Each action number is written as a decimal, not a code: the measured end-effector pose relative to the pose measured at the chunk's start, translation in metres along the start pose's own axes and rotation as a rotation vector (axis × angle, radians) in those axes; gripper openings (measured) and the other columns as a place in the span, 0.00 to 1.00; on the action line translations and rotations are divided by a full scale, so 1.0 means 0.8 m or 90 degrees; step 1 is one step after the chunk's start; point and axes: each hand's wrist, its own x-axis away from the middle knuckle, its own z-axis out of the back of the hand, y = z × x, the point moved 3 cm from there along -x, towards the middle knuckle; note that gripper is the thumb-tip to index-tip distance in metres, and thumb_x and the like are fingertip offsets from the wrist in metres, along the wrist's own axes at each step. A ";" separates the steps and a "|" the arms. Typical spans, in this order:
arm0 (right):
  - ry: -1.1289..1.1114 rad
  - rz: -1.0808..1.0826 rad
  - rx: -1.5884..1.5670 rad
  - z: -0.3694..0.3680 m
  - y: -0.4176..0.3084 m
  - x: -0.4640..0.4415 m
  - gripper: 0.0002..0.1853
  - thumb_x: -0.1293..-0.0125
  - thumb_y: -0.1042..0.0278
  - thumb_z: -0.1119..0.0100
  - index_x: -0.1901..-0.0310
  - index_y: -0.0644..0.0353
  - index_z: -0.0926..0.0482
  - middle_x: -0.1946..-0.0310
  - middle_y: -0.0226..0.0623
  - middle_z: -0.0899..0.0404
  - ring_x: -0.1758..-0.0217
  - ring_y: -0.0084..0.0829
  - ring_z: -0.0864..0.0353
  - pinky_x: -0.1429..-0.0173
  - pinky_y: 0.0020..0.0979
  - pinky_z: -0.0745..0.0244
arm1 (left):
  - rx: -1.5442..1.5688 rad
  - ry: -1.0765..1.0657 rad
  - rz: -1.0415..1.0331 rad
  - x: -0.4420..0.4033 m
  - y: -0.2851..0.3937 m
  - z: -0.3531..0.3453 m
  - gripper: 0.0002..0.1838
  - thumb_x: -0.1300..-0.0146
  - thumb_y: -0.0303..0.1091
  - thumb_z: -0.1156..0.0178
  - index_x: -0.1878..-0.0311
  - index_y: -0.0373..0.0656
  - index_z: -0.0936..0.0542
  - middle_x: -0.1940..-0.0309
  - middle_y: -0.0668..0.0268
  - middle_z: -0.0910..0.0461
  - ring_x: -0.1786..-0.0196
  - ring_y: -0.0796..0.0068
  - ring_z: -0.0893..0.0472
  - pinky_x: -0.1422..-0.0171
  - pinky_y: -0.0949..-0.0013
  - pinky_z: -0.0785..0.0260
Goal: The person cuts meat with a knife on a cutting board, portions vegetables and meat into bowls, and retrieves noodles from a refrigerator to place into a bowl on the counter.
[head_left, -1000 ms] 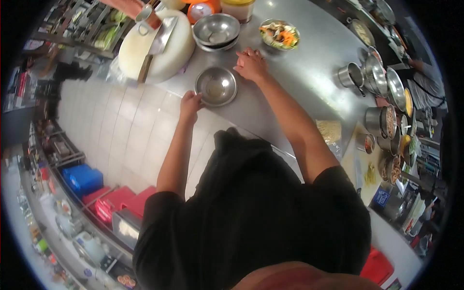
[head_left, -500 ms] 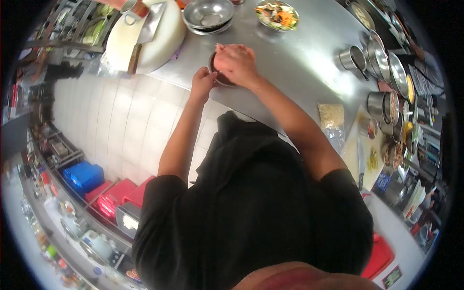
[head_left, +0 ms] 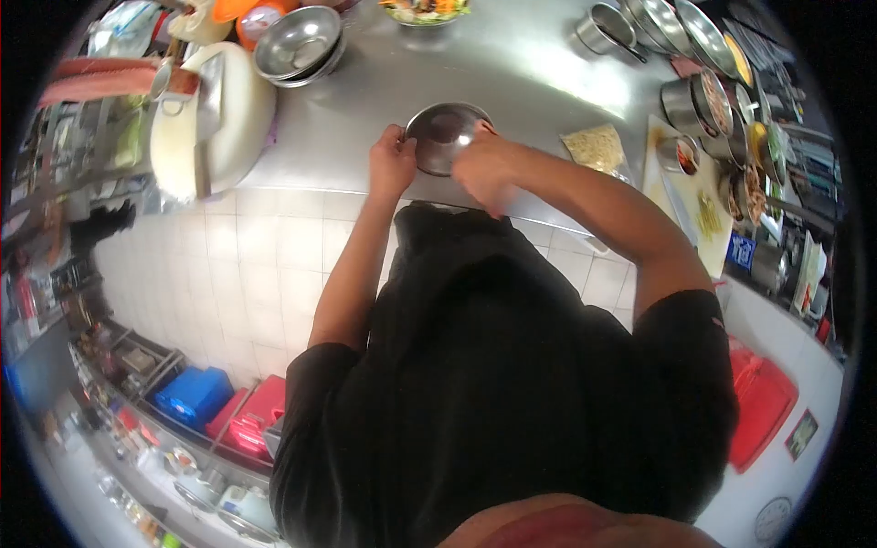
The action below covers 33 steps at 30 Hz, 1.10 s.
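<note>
A metal bowl (head_left: 442,160) sits near the front edge of the steel counter, with something dark reddish-brown inside it or reflected in it. At its left side my left hand (head_left: 393,161) is closed on the rim, thumb toward the inside. My right hand (head_left: 487,167) is at the bowl's right rim with its fingers curled. It is partly blurred, and whatever its fingers hold, if anything, is hidden.
Stacked metal bowls (head_left: 298,47) and a round white cutting board (head_left: 245,119) with a cleaver (head_left: 209,100) are on the left. A salad bowl (head_left: 426,11) stands farther back. To the right are a plastic bag of pale food (head_left: 594,148), a knife (head_left: 679,205) and several pots (head_left: 681,105).
My right hand has moved from over the bowl to its right side, uncovering the inside. My left hand stays on the rim. The whole view has turned and shifted.
</note>
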 end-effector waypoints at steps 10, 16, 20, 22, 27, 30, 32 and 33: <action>0.308 -0.324 -0.262 -0.134 0.087 0.157 0.22 0.54 0.64 0.35 0.53 0.50 0.20 0.51 0.38 0.21 0.47 0.42 0.23 0.48 0.41 0.27 | 0.284 0.002 0.076 -0.050 -0.010 -0.027 0.07 0.39 0.26 0.40 0.69 0.38 0.29 0.76 0.64 0.26 0.75 0.77 0.23 0.75 0.71 0.24; 0.376 -0.402 -0.120 -0.202 0.182 0.182 0.39 0.58 0.62 0.29 0.39 0.49 0.29 0.44 0.44 0.25 0.38 0.43 0.28 0.36 0.37 0.32 | 0.337 -0.095 0.179 -0.033 0.023 -0.087 0.07 0.38 0.26 0.41 0.69 0.37 0.30 0.75 0.65 0.28 0.73 0.76 0.23 0.71 0.69 0.21; 0.357 -0.432 -0.299 -0.230 0.238 0.189 0.40 0.58 0.60 0.28 0.39 0.55 0.31 0.46 0.44 0.23 0.41 0.44 0.25 0.38 0.37 0.30 | 0.331 -0.101 0.185 -0.015 0.044 -0.119 0.07 0.39 0.26 0.41 0.69 0.38 0.29 0.73 0.64 0.27 0.73 0.74 0.23 0.71 0.68 0.21; 0.400 -0.453 -0.466 -0.259 0.279 0.207 0.39 0.56 0.61 0.28 0.40 0.59 0.30 0.48 0.42 0.22 0.45 0.40 0.22 0.41 0.37 0.28 | 0.341 -0.110 0.208 -0.008 0.047 -0.131 0.07 0.41 0.26 0.41 0.69 0.37 0.29 0.73 0.63 0.27 0.73 0.73 0.23 0.71 0.67 0.21; 0.531 -0.333 -1.008 -0.263 0.316 0.259 0.32 0.48 0.61 0.30 0.42 0.63 0.30 0.53 0.37 0.21 0.53 0.27 0.21 0.50 0.31 0.24 | 0.380 -0.088 0.230 0.005 0.056 -0.158 0.07 0.41 0.26 0.41 0.67 0.35 0.29 0.72 0.61 0.26 0.73 0.70 0.21 0.71 0.67 0.21; 0.671 -0.279 -1.047 -0.179 0.272 0.289 0.30 0.44 0.57 0.31 0.43 0.64 0.29 0.53 0.37 0.21 0.56 0.26 0.20 0.52 0.29 0.24 | 0.359 -0.102 0.236 0.007 0.068 -0.174 0.07 0.42 0.25 0.40 0.66 0.34 0.28 0.73 0.59 0.25 0.74 0.68 0.19 0.71 0.66 0.20; 0.731 -0.293 -0.878 -0.135 0.256 0.276 0.35 0.44 0.50 0.31 0.43 0.67 0.31 0.53 0.41 0.22 0.55 0.30 0.20 0.50 0.32 0.24 | 0.398 -0.099 0.248 0.010 0.072 -0.187 0.07 0.43 0.24 0.40 0.65 0.33 0.28 0.73 0.59 0.25 0.73 0.67 0.19 0.72 0.65 0.20; 0.748 -0.331 -0.752 -0.117 0.253 0.265 0.38 0.45 0.46 0.32 0.43 0.69 0.32 0.52 0.45 0.22 0.52 0.32 0.20 0.48 0.35 0.24 | 0.418 -0.099 0.252 0.010 0.074 -0.192 0.07 0.43 0.24 0.40 0.65 0.33 0.28 0.73 0.58 0.25 0.73 0.66 0.18 0.72 0.64 0.20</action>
